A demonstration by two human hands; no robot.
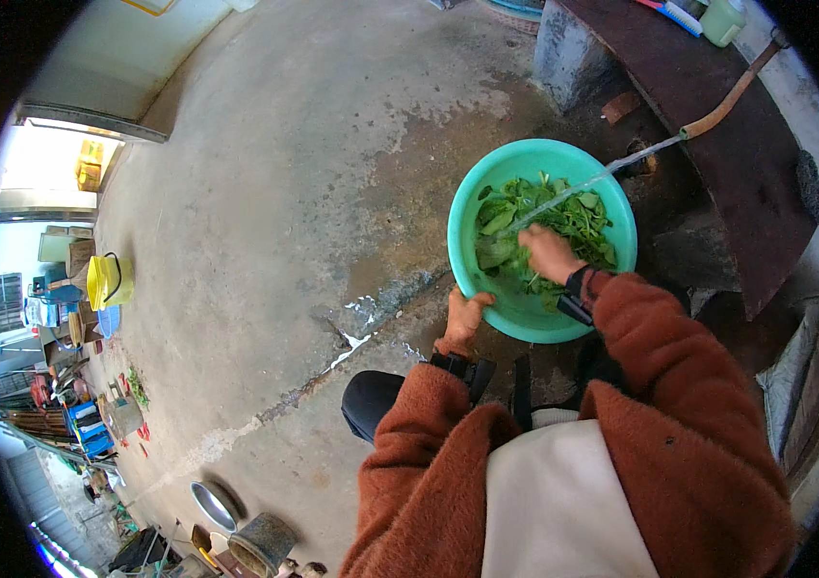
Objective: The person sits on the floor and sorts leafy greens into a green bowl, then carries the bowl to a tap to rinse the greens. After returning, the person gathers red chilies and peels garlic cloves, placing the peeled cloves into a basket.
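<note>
Before me on the wet floor stands a round green plastic basin (541,326) with leafy green vegetables (582,217) and some water in it. From the upper right, a stream of water runs out of an orange hose (716,119) into the basin. My left hand (461,318) grips the basin's near left rim, thumb on top. Inside the basin, my right hand (550,251) is down among the leaves, its fingers partly blurred; whether they close on any leaves cannot be told. Dark bands are around both wrists.
A dark slab (727,173) on a concrete block (568,65) stands at the right, bearing a brush (682,18) and a green bottle (722,23). A yellow bucket (109,282) stands far left. A metal bowl (214,506) and a dark bucket (263,542) are at the lower left.
</note>
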